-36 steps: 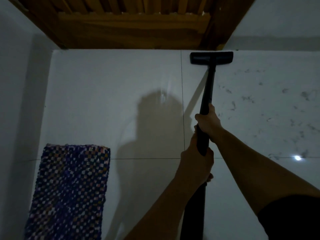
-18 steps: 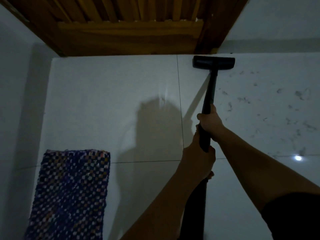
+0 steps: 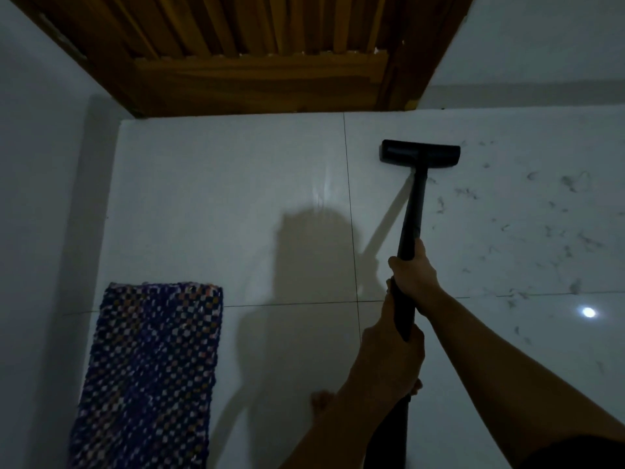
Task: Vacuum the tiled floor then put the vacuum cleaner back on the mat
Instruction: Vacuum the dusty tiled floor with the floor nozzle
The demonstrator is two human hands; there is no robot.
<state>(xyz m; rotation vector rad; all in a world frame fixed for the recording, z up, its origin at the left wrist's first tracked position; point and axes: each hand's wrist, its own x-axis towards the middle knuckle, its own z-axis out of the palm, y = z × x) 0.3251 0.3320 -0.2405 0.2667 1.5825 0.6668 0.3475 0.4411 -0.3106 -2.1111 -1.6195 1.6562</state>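
Observation:
A black vacuum cleaner runs from the lower middle of the head view up to its flat floor head [image 3: 420, 154], which lies on the white tiled floor [image 3: 236, 204]. My right hand [image 3: 414, 275] grips the black tube [image 3: 413, 211] higher up. Just below it, my left hand [image 3: 392, 360] grips the same tube. A blue and white checked mat [image 3: 148, 374] lies on the floor at the lower left, apart from the vacuum. Dark bits of debris [image 3: 571, 184] are scattered over the tiles right of the floor head.
A brown wooden door [image 3: 257, 55] stands at the far edge of the floor. A pale wall [image 3: 40, 198] runs along the left, beside the mat. My bare toes [image 3: 321, 401] show on the tile near the bottom middle. A bright light reflection [image 3: 588, 312] glints at the right.
The floor head has been drawn back from the door's foot toward me along the tile. Both hands keep their hold on the tube.

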